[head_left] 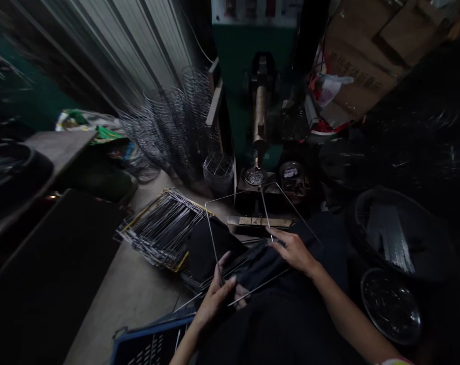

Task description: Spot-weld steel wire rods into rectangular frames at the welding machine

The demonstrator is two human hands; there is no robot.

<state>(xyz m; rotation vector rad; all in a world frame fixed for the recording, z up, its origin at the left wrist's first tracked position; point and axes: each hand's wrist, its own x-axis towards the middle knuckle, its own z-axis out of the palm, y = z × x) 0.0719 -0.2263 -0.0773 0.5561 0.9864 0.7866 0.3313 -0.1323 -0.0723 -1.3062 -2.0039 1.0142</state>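
Note:
My left hand (222,289) is closed around the near left part of a thin bent wire frame (211,228), its thumb pressed on the wire. The frame's far side reaches the small work plate under the machine's copper-coloured arm (260,116). Between the thumb and fingers of my right hand (294,251) is the near end of a straight wire rod (265,210). Its far end meets the frame's far side below the arm. More wires lie across the dark cloth on my lap, and which belong to the frame is hard to tell.
A pile of wire frames (165,225) lies on the floor at left, beside a blue crate (154,334). Wire baskets (165,126) stack behind it. A dark tub (382,197) with metal strips and a round dish (391,304) are at right; cardboard boxes (359,71) stand behind.

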